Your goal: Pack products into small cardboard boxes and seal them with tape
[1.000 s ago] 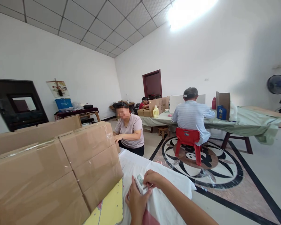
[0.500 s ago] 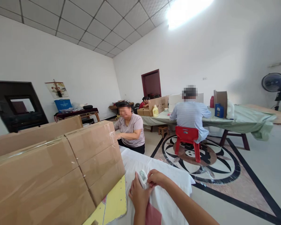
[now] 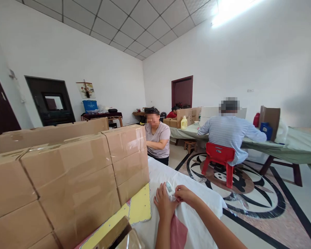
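Note:
My left hand [image 3: 163,204] and my right hand [image 3: 184,194] meet over a white cloth [image 3: 197,193] on the table in front of me. Between their fingertips they pinch a small white packet [image 3: 170,189] with a greenish print. Both hands are closed on it. A pink piece [image 3: 177,235] lies on the cloth under my left wrist. A yellow sheet [image 3: 140,209] lies just left of my left hand, against the stacked cardboard boxes [image 3: 93,173].
Taped cardboard boxes fill the left. A person in a pink-grey shirt [image 3: 158,138] sits behind them. Another person in a striped shirt [image 3: 230,133] sits on a red chair [image 3: 219,160] at a green-covered table [image 3: 274,145] holding bottles and boxes. A brown carton flap [image 3: 119,235] lies near the bottom edge.
The view has swung to the left, so the boxes and people sit further right in the frame. My hands keep hold of the small packet and have lifted slightly.

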`<state>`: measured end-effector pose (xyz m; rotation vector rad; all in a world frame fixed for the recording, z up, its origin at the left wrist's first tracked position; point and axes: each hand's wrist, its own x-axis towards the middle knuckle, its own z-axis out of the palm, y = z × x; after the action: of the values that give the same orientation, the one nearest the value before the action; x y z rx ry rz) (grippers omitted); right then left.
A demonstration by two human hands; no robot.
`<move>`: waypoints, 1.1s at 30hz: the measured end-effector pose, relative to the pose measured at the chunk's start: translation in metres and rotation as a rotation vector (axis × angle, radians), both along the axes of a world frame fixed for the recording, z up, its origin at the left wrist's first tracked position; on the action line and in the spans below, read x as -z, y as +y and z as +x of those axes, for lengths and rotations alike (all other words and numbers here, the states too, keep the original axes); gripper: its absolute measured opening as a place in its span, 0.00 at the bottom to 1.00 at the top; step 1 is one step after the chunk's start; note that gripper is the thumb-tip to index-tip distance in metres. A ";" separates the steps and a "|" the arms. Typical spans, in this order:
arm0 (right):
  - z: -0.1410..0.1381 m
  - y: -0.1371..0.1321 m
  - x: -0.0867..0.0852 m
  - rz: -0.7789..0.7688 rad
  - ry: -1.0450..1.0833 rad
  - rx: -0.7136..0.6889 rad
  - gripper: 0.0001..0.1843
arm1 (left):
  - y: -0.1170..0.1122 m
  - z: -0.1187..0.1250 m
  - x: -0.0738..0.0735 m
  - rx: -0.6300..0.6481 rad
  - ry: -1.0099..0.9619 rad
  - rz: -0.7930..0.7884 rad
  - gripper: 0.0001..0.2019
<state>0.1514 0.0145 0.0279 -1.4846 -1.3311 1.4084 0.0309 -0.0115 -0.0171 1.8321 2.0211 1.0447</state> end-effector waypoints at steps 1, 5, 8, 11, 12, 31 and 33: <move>0.001 0.000 0.002 -0.005 0.004 0.003 0.11 | 0.000 0.000 0.000 0.000 0.005 -0.006 0.47; 0.005 0.000 0.013 -0.042 0.033 0.025 0.10 | -0.004 0.000 -0.003 0.068 0.061 -0.077 0.49; 0.007 -0.002 0.020 -0.047 0.074 0.019 0.10 | -0.008 -0.003 -0.006 0.142 0.068 -0.105 0.45; 0.006 -0.005 0.021 -0.020 0.092 0.006 0.10 | -0.010 -0.007 -0.007 0.157 0.058 -0.142 0.42; 0.005 -0.006 0.020 -0.005 0.092 0.003 0.10 | -0.009 -0.008 -0.007 0.162 0.056 -0.157 0.42; 0.001 -0.041 0.007 -0.352 0.293 0.091 0.10 | -0.011 -0.012 -0.007 0.168 0.032 -0.087 0.38; 0.003 -0.042 0.006 -0.350 0.320 0.091 0.13 | -0.011 -0.012 -0.007 0.170 0.036 -0.079 0.39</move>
<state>0.1543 -0.0272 0.0223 -1.4354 -0.8417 1.7955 0.0190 -0.0221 -0.0104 1.9545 1.8591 0.8789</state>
